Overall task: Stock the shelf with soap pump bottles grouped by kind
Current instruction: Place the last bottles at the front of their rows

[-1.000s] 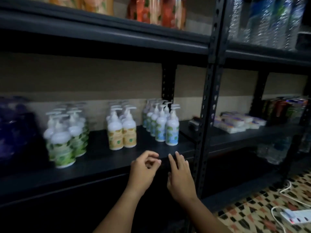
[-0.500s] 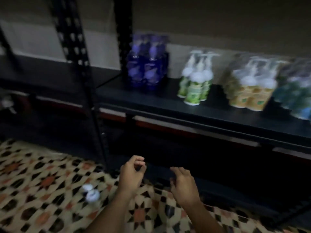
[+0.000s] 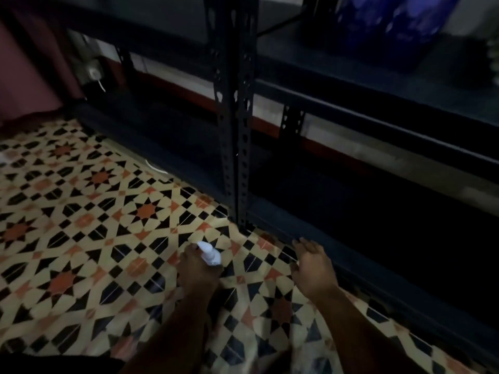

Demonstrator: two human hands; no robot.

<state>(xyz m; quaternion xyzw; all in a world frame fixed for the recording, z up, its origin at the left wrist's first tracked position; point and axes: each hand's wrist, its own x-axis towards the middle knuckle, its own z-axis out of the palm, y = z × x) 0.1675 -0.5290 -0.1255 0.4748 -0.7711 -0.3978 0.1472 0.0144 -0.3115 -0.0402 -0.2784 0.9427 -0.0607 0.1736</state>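
Note:
Down on the patterned floor, my left hand (image 3: 198,271) wraps around a soap pump bottle (image 3: 209,253); only its white pump head sticks out above my fingers, the body is hidden under the hand. My right hand (image 3: 313,268) hovers beside it, fingers relaxed and spread, holding nothing, close to the bottom rail of the dark metal shelf (image 3: 378,101). A pack of blue-purple bottles (image 3: 386,20) stands on that shelf at the top right, blurred.
A perforated shelf upright (image 3: 233,117) rises just behind my hands. The space under the shelf is dark. A wall socket with a cable (image 3: 94,74) sits at the left, beside a maroon curtain (image 3: 24,63). Patterned tiles (image 3: 81,211) spread to the left.
My view has swung from the stocked shelf down to the floor. My left hand dropped and took hold of the bottle standing on the tiles; my right hand followed, still holding nothing.

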